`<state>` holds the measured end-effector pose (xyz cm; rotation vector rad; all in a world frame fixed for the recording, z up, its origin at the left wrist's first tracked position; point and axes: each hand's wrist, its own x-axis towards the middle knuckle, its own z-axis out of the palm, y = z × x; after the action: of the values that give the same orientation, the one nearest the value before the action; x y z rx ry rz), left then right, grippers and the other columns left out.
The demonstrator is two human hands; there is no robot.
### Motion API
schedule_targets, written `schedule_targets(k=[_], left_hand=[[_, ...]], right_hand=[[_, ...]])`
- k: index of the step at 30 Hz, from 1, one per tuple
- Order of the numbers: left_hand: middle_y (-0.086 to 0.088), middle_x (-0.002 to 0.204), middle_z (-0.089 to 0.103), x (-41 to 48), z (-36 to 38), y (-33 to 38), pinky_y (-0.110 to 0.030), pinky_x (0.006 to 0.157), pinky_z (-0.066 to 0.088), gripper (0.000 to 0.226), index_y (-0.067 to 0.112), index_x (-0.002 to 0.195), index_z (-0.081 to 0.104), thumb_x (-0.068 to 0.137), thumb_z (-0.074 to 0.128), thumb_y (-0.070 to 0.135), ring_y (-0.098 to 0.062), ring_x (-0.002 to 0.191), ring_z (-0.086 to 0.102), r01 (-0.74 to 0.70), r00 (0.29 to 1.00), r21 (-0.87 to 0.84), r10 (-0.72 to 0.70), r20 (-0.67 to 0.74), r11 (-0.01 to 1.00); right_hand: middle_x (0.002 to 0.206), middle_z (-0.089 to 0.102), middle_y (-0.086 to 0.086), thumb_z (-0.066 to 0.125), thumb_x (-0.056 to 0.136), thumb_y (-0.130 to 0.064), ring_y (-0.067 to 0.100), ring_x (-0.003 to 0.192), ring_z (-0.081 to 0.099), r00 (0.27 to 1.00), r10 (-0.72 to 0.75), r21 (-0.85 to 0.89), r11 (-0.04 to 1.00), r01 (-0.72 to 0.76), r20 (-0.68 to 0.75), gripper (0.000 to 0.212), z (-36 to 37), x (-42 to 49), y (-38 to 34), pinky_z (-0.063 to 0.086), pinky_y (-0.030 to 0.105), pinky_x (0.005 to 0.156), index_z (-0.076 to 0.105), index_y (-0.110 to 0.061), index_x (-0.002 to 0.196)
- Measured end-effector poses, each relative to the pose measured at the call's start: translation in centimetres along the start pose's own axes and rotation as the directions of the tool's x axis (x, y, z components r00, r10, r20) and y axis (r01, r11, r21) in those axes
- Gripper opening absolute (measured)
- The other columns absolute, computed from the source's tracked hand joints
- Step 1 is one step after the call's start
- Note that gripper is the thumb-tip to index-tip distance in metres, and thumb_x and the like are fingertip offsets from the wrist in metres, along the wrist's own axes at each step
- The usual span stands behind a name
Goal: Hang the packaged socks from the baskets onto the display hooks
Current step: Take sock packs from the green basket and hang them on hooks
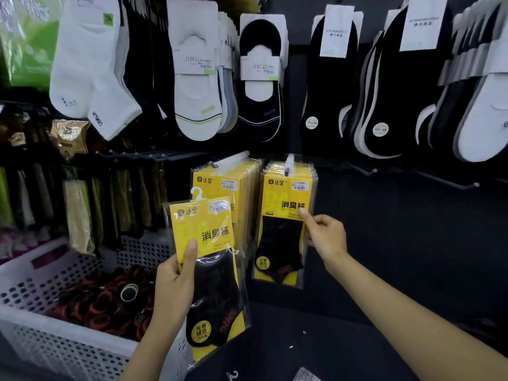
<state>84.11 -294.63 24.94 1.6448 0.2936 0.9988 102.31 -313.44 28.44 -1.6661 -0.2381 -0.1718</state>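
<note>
Dark display wall [412, 229]: the backing to which all hooks are fixed.

Upper row of hung socks: white ankle socks [90, 64] at the left, then white no-show socks with card bands [196, 92], then black no-show socks with card bands [259, 86]. Further black and white pairs are hung to the right.

White perforated plastic basket [63, 350]: set at lower left. Black-and-red rolled items [110, 295] are held inside; what they are cannot be told.

Olive and tan packets in clear film [79, 215]: hung in a row above the basket's far side.

Two stacks of yellow-and-black packaged socks in clear film: the left stack [220, 182] is carried on the left white-tipped hook [233, 159], and the right stack [286, 199] on the right white-tipped hook [289, 163], just beside it.

Loose yellow-and-black sock packet [217, 284]: held upright in front of the left stack, below its hook, not hung. It is gripped at its left edge by the left hand [176, 281], the thumb laid on the yellow card and the fingers curled behind.

Front packet [280, 243] of the right stack: hung on its hook and pinched at its right edge by the right hand [327, 235], thumb on the face, fingers curled.

White plastic hanger [197, 193]: fixed at the top of the loose packet.
</note>
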Motion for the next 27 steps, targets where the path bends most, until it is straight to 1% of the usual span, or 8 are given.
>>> schedule_targets(k=[2,5,9,13,17,19,22,27], left_hand=[[0.012,0.038,0.016,-0.1,0.0,0.0,-0.013,0.035,0.018,0.055,0.029,0.040,0.023,0.085,0.046,0.052,-0.004,0.034,0.015,0.003,1.000,0.009,-0.003,0.006,1.000],[0.011,0.038,0.017,-0.3,0.5,-0.2,-0.012,0.036,0.018,0.056,0.029,0.039,0.024,0.085,0.046,0.052,-0.004,0.034,0.016,-0.002,1.000,0.023,0.001,0.026,1.000],[0.010,0.038,0.021,-1.0,1.7,-0.5,-0.010,0.037,0.020,0.052,0.029,0.042,0.030,0.088,0.047,0.047,-0.004,0.034,0.019,-0.011,0.995,-0.013,0.012,0.097,1.000],[0.011,0.038,0.028,-1.8,3.4,-0.9,-0.010,0.038,0.021,0.047,0.013,0.055,0.044,0.088,0.047,0.046,-0.003,0.033,0.024,-0.044,0.981,-0.043,0.052,0.186,0.998],[0.019,0.047,0.056,-3.1,4.8,-0.8,-0.003,0.043,0.032,0.027,0.022,0.086,0.070,0.089,0.048,0.037,0.007,0.040,0.048,-0.038,0.957,-0.101,0.066,0.284,0.994],[0.017,0.065,0.069,-3.1,4.9,-0.8,-0.006,0.053,0.042,0.031,0.021,0.101,0.070,0.087,0.049,0.039,0.005,0.055,0.060,0.006,0.945,-0.144,0.042,0.325,0.990],[0.006,0.104,0.073,-3.0,4.9,-1.1,-0.025,0.084,0.054,0.036,0.022,0.115,0.063,0.086,0.051,0.040,-0.008,0.098,0.068,0.059,0.920,-0.186,0.020,0.393,0.981],[0.010,0.106,0.071,-3.3,5.5,-1.1,-0.027,0.090,0.051,0.052,0.037,0.131,0.047,0.081,0.051,0.050,-0.004,0.104,0.065,0.066,0.884,-0.130,0.002,0.467,0.989]], right_hand=[[0.079,0.071,0.013,0.068,0.085,-0.038,0.023,0.076,0.070,0.998,0.046,-0.017,0.999,-0.047,-0.040,0.032,-0.5,-0.1,1.7,0.059,0.044,0.077,0.067,-0.006,0.079],[0.084,0.070,0.017,0.065,0.089,-0.025,0.017,0.068,0.066,0.992,0.106,0.005,0.994,-0.106,-0.074,0.022,-1.5,-1.1,3.8,0.058,0.033,0.065,0.065,-0.004,0.084],[0.087,0.069,0.010,0.061,0.091,-0.027,0.014,0.071,0.066,0.999,0.040,0.024,0.999,-0.039,-0.034,0.016,-1.6,-4.0,4.1,0.056,0.029,0.063,0.063,-0.012,0.086],[0.083,0.073,0.000,0.057,0.092,-0.034,0.008,0.072,0.068,0.975,0.014,0.112,0.993,-0.040,0.223,0.023,-0.1,-7.5,2.2,0.055,0.023,0.064,0.067,-0.013,0.093],[0.096,0.075,-0.001,0.053,0.093,-0.029,0.009,0.091,0.070,0.908,-0.084,0.174,0.985,0.012,0.410,0.021,1.3,-10.0,1.3,0.056,0.022,0.080,0.066,-0.014,0.100],[0.096,0.075,0.002,0.055,0.090,-0.030,0.013,0.092,0.070,0.922,-0.110,0.236,0.972,0.021,0.371,0.022,1.3,-10.3,1.1,0.056,0.023,0.080,0.065,-0.013,0.097],[0.093,0.075,0.004,0.055,0.091,-0.026,0.017,0.090,0.071,0.968,-0.130,0.338,0.940,0.051,0.217,0.019,0.7,-9.8,0.3,0.056,0.028,0.079,0.065,-0.010,0.095],[0.093,0.074,-0.001,0.053,0.095,-0.025,0.014,0.091,0.069,0.986,-0.165,0.358,0.921,0.155,-0.001,0.015,-1.0,-7.4,-2.0,0.054,0.029,0.082,0.063,-0.013,0.095]])
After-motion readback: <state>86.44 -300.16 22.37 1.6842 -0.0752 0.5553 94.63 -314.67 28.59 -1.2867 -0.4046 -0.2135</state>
